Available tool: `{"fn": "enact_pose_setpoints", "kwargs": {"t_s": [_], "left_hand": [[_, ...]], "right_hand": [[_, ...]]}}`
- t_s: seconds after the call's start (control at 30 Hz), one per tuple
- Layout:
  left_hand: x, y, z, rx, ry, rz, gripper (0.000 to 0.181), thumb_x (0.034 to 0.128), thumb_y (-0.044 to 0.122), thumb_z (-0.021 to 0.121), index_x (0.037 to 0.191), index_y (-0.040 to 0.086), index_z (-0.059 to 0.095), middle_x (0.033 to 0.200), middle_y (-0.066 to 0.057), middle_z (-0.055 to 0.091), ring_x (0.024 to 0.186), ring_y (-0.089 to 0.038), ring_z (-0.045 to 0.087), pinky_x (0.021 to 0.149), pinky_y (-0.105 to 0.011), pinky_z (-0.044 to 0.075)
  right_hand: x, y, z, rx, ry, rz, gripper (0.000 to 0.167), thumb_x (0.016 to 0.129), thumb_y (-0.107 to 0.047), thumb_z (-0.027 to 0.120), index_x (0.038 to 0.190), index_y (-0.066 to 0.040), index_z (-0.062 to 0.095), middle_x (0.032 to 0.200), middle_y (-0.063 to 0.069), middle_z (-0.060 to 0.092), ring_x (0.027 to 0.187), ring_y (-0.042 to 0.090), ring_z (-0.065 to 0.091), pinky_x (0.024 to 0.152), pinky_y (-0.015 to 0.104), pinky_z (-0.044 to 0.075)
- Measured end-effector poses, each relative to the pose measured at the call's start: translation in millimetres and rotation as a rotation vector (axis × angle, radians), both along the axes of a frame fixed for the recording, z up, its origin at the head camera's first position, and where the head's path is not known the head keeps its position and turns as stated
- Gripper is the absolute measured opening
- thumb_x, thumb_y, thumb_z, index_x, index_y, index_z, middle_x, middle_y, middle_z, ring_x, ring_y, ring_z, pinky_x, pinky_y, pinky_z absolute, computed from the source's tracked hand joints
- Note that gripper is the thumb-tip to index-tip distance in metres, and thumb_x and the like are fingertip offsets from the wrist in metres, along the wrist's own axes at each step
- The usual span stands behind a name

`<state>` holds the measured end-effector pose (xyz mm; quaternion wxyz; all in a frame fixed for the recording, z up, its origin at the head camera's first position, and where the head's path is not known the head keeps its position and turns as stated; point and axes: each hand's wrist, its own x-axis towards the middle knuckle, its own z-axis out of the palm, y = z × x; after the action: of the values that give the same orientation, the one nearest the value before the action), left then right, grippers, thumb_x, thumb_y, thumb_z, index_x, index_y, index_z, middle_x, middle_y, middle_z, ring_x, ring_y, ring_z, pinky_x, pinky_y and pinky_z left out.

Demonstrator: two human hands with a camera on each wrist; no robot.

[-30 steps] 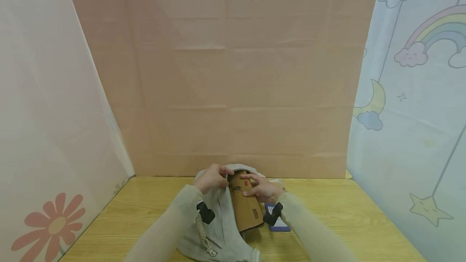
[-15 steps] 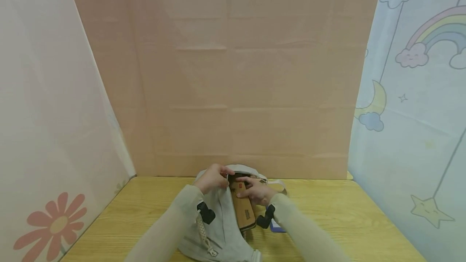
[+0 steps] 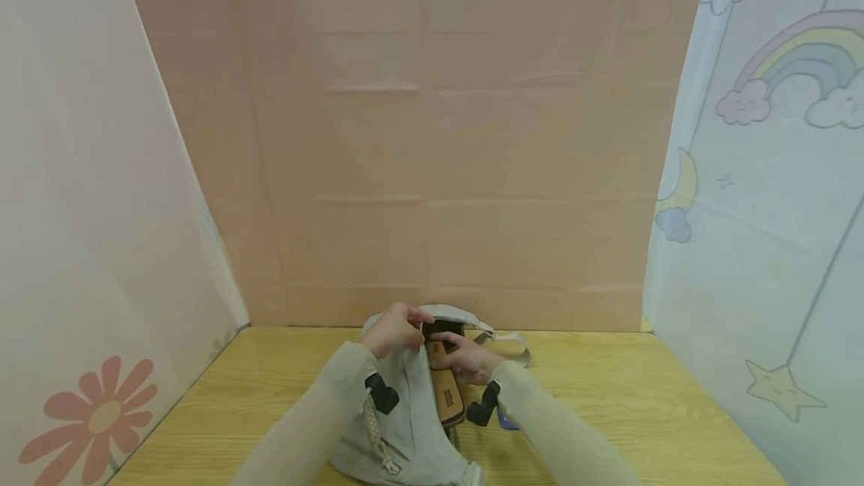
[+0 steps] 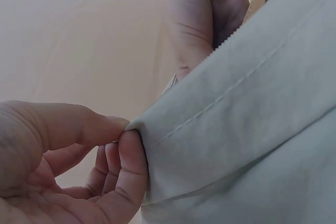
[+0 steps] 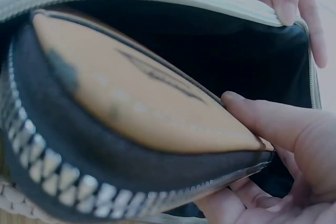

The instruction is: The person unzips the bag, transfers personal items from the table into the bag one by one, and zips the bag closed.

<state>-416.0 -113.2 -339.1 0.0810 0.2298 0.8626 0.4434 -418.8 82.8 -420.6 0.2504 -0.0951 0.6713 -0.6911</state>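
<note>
A light grey bag (image 3: 405, 426) lies on the table with its zipped mouth open, dark inside. The left hand (image 3: 393, 330) pinches the edge of that mouth between thumb and fingers, clearly seen in the left wrist view on the grey fabric (image 4: 236, 108). The right hand (image 3: 469, 358) grips a tan zippered case (image 3: 447, 394), thumb on one face and fingers underneath. In the right wrist view the case (image 5: 136, 98) lies partly within the opening, its metal zip toward the camera. The case's far end is hidden in the bag.
A blue-edged item (image 3: 506, 421) lies on the wooden table (image 3: 607, 396), mostly hidden behind the right wrist. A bag strap (image 3: 518, 351) loops out to the right. A braided cord (image 3: 378, 437) hangs on the bag's front. A tan backdrop (image 3: 432, 171) stands behind.
The right hand and the tan case have moved left, with the case now deeper in the bag's opening. More of the blue-edged item is covered. The left hand has stayed at the bag's edge.
</note>
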Motion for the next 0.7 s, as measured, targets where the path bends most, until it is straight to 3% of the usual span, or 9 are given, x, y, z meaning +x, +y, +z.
{"fn": "enact_pose_setpoints", "kwargs": {"t_s": [0.2,0.33,0.43,0.7], "left_hand": [[-1.1,-0.3,0.7,0.001,-0.006,0.004,0.048,0.0741,-0.011,0.058,0.119,0.003,0.068,0.129,-0.019,0.057,0.084,-0.022,0.050,0.054,-0.030,0.037],[0.3,0.1,5.2,-0.003,-0.012,0.009,0.049,0.0738,-0.012,0.058,0.119,0.003,0.068,0.129,-0.019,0.056,0.078,-0.021,0.048,0.053,-0.030,0.037],[1.1,0.1,7.3,-0.006,-0.013,0.010,0.049,0.0733,-0.012,0.058,0.118,0.004,0.068,0.127,-0.019,0.057,0.076,-0.020,0.046,0.054,-0.030,0.037],[2.1,-1.2,8.4,0.002,-0.006,0.015,0.047,0.0732,-0.011,0.059,0.116,0.005,0.070,0.125,-0.023,0.057,0.084,-0.022,0.048,0.057,-0.031,0.040]], "right_hand": [[-2.5,-3.4,-1.8,-0.006,-0.007,-0.021,0.066,0.091,0.000,0.059,0.150,-0.009,0.029,0.084,0.001,0.068,0.041,-0.001,0.029,0.044,0.016,0.029],[-0.7,-0.9,0.0,-0.009,-0.025,0.026,0.068,0.092,-0.002,0.058,0.151,-0.013,0.027,0.112,0.010,0.062,0.071,0.006,0.057,0.064,0.024,0.046],[1.4,2.4,1.8,-0.001,-0.034,0.093,0.072,0.091,0.000,0.056,0.153,-0.017,0.023,0.125,0.016,0.052,0.096,0.020,0.061,0.079,0.037,0.051],[5.9,13.5,4.3,0.053,0.014,0.192,0.077,0.088,0.003,0.059,0.154,-0.018,0.023,0.119,0.018,0.049,0.086,0.019,0.054,0.076,0.033,0.047]]}}
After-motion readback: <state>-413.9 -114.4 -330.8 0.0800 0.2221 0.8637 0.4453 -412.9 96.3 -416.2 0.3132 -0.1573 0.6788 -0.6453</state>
